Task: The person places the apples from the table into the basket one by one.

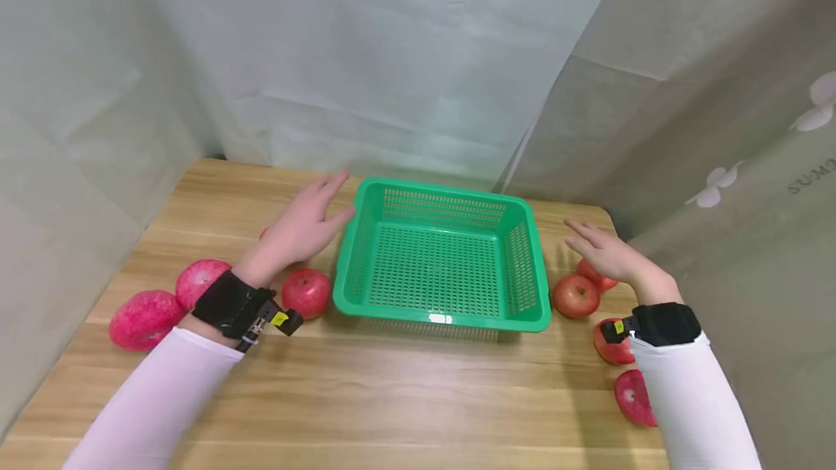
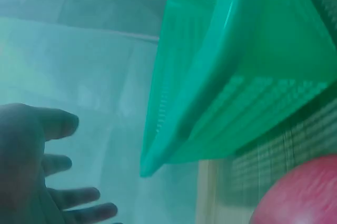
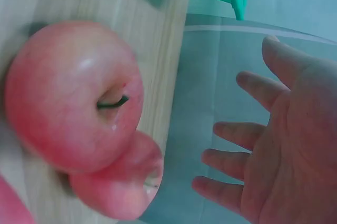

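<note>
A green plastic basket (image 1: 437, 323) with slotted walls stands on the wooden table, and nothing lies inside it. Just left of its rim hovers my left hand (image 1: 303, 227), fingers spread and holding nothing. Below that hand a red apple (image 1: 305, 293) sits close to the basket's left side; another is mostly hidden behind the hand. My right hand (image 1: 604, 252) is held in the air right of the basket, its fingers extended and apart. Under it are two apples touching each other, the nearer one (image 1: 575, 296) showing a stem in the right wrist view (image 3: 73, 98).
Two pink-red fruits (image 1: 145, 320) lie at the table's left, partly behind the left wrist. Two more apples (image 1: 635, 397) lie at the right, partly covered by the right forearm. Pale cloth (image 1: 405, 56) hangs behind the table and along both sides.
</note>
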Demonstrator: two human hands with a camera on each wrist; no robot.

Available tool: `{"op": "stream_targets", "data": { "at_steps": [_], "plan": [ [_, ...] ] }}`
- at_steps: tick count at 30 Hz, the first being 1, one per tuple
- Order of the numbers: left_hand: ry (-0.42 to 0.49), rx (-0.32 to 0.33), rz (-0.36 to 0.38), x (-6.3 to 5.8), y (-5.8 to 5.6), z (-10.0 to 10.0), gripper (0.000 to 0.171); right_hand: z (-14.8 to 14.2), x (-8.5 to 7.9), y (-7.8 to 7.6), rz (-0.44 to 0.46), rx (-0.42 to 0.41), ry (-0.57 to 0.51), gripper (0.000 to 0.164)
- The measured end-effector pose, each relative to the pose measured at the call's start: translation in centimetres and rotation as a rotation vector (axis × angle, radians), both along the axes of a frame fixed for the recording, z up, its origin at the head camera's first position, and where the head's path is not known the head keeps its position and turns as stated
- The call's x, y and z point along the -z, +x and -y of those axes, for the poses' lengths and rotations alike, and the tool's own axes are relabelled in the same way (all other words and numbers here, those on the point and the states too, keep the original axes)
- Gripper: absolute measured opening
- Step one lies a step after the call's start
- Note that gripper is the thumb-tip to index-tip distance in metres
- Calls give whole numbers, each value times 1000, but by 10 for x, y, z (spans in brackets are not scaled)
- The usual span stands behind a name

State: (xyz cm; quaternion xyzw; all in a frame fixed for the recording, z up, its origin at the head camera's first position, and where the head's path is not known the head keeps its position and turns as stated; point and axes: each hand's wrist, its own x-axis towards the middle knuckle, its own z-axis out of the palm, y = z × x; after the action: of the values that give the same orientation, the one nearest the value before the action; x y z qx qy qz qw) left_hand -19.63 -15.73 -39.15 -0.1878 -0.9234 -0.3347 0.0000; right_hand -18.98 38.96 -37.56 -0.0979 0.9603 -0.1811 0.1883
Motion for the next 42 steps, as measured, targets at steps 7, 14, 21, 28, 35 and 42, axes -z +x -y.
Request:
{"op": "stream_targets", "data": {
  "at_steps": [7, 14, 21, 28, 35, 42],
  "plan": [
    [39, -35, 6, 3, 24, -2, 72, -9, 5, 27, -52, 5, -24, 69],
    [57, -113, 63, 11, 39, -11, 74, -9, 9, 55, -88, 28, -33, 69],
    [92, -195, 187, 18, 39, -30, 79, -12, 11, 69, -115, 25, -22, 72],
    [68, -238, 239, 29, 35, -47, 85, -15, 22, 72, -135, 1, -1, 70],
    [40, -256, 252, 42, 30, -58, 81, -12, 28, 72, -156, -12, 16, 68],
    [60, -292, 217, 52, 28, -63, 74, -10, 36, 72, -168, -29, -2, 67]
  ]
}}
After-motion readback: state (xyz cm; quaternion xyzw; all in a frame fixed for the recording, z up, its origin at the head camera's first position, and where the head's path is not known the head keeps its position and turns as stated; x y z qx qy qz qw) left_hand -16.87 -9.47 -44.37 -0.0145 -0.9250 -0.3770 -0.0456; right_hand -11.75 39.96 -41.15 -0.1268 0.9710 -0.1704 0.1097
